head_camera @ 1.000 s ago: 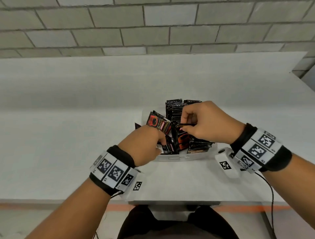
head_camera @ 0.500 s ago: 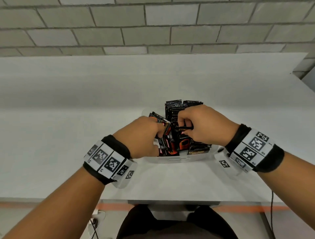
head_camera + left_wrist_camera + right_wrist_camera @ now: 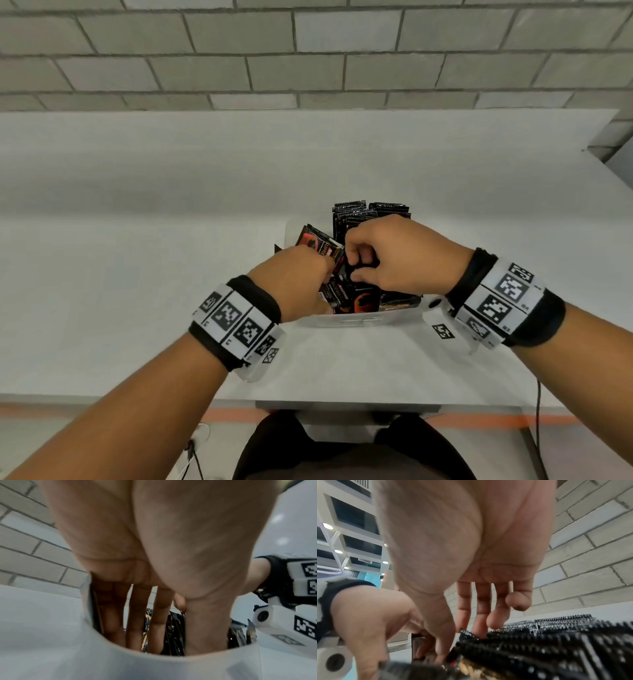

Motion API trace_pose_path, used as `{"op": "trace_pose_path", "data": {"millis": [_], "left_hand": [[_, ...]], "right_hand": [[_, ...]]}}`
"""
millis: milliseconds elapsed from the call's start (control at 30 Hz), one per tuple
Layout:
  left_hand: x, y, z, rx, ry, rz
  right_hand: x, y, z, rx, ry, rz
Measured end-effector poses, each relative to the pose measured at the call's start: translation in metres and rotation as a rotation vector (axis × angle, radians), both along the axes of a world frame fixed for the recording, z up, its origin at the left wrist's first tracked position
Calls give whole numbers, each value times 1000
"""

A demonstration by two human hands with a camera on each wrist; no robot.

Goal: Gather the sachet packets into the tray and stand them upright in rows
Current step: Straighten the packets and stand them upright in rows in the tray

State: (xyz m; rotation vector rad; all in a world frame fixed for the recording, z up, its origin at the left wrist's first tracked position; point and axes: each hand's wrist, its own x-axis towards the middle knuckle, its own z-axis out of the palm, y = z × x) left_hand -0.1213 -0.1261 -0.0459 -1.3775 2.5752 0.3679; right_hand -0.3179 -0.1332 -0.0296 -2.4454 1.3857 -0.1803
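Down on the white table [image 3: 137,274], a shallow white tray [image 3: 356,320] sits close to the near edge, packed with black sachet packets [image 3: 371,210]. Those along the far side stand upright in tight rows, their serrated tops lined up; the ones nearer the person lean and overlap, orange print showing.

Both hands are inside the tray and cover much of its contents. The left hand [image 3: 294,281] reaches in from the left, and the left wrist view shows its fingers [image 3: 137,615] straight, slightly spread, dipping down among the packets past the tray wall. A tilted packet with red and orange print [image 3: 320,245] leans just beyond its knuckles; whether the hand touches it I cannot tell.

The right hand [image 3: 400,260] hovers over the middle of the tray, thumb and forefinger curled together and pinching the top edge of a dark packet. From the right wrist view its other fingers [image 3: 498,614] hang loosely above the serrated edges.

Black wristbands [image 3: 507,301] with white marker blocks ring both wrists. A grey block wall [image 3: 308,51] rises behind the table, and an orange floor line [image 3: 233,414] runs beneath its near edge.
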Motion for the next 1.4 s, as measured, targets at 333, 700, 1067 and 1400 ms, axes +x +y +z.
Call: {"op": "trace_pose_path", "data": {"millis": [333, 700, 1067, 1400], "left_hand": [[17, -8, 20, 35, 272, 182], [37, 4, 27, -20, 616, 369], [24, 9, 33, 175, 1214, 419], [10, 34, 19, -346, 1164, 234]], "right_hand": [[-2, -8, 9, -115, 10, 133], [-1, -5, 6, -27, 37, 106], [-16, 5, 21, 109, -600, -282], [-24, 29, -3, 481, -1374, -239]]}}
